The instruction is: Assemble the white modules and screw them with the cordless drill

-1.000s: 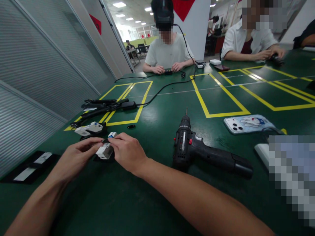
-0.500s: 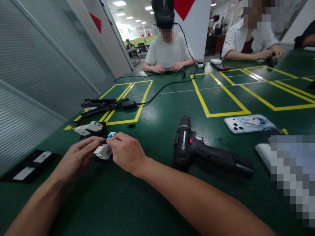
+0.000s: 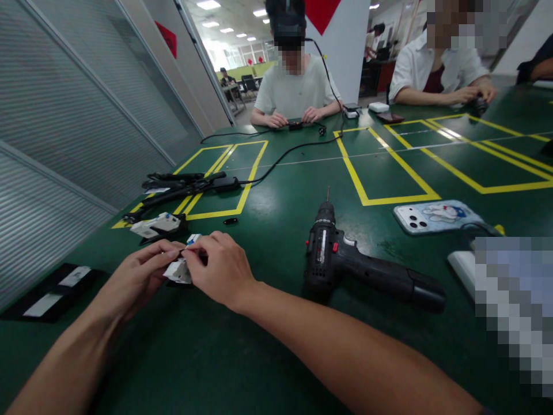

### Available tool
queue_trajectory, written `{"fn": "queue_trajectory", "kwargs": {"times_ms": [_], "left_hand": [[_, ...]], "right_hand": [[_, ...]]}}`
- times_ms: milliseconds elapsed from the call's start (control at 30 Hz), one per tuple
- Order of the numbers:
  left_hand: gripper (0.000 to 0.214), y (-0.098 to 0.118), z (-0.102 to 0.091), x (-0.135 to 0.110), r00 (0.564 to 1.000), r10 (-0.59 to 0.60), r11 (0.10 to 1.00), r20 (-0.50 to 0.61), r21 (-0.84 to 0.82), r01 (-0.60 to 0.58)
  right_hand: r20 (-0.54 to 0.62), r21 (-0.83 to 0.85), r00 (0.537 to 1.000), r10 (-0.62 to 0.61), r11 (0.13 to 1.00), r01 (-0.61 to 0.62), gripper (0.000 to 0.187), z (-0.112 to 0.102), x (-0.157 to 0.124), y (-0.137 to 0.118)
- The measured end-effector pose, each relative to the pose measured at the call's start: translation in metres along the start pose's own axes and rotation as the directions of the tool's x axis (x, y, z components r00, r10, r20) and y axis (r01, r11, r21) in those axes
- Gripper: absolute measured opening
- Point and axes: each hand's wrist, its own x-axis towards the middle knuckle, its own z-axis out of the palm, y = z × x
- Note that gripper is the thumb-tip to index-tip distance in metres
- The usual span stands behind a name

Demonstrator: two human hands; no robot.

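My left hand (image 3: 136, 276) and my right hand (image 3: 220, 268) meet over a small white plastic part (image 3: 178, 271) with a black piece on it, low on the green table (image 3: 276, 242). Fingertips of both hands pinch it from either side. A similar white part (image 3: 155, 225) with a blue dot lies just beyond, to the left. A small white and blue piece (image 3: 194, 237) shows right behind my fingers. A black cordless drill (image 3: 345, 262) lies on its side to the right of my right hand.
A phone (image 3: 436, 217) in a cartoon case lies at the right. Black cables and an adapter (image 3: 190, 185) sit on the yellow tape boxes. A black tray (image 3: 52, 291) is at the left edge. Two people work at the far side.
My hands have closed in slightly on the white part and tilted it a little; my right fingers shifted left over it. Everything else is still.
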Motion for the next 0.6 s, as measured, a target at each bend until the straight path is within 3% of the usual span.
{"fn": "queue_trajectory", "kwargs": {"times_ms": [233, 400, 600], "left_hand": [[0.027, -0.0016, 0.0045, -0.0019, 1.000, -0.019, 0.999, -0.005, -0.044, 0.018], [0.038, -0.0025, 0.0068, -0.0031, 0.999, -0.047, 0.999, -0.020, 0.003, 0.048], [0.027, -0.0031, 0.0047, -0.0012, 0.999, -0.033, 0.999, 0.001, -0.022, 0.033]], "right_hand": [[-0.161, 0.136, 0.966, 0.200, 0.974, -0.179, 0.028, 0.0079, 0.0001, -0.0039], [-0.163, 0.172, 0.965, 0.205, 0.969, -0.176, 0.029, 0.0069, 0.0008, -0.0008], [-0.147, 0.183, 0.967, 0.207, 0.967, -0.179, 0.028, 0.0095, -0.0007, -0.0016]]}}
